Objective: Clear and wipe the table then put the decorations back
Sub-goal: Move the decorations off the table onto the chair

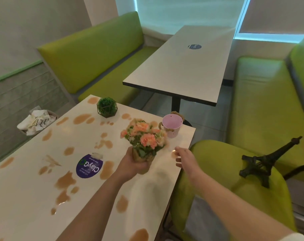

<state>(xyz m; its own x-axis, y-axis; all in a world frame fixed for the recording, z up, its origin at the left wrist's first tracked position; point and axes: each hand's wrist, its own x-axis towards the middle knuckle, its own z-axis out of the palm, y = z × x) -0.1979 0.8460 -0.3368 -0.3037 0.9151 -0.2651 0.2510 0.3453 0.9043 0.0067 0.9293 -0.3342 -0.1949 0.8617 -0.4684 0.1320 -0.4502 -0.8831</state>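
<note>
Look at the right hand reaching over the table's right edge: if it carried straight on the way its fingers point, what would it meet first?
Probably the flower bouquet held by the left hand. The right hand points left and slightly away, toward it, though depth from one view is uncertain.

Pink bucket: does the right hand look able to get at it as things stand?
Probably yes. The right hand is open and holds nothing, and the pink bucket stands near the table edge just beyond it. The flowers in the left hand sit beside that path, not across it.
</note>
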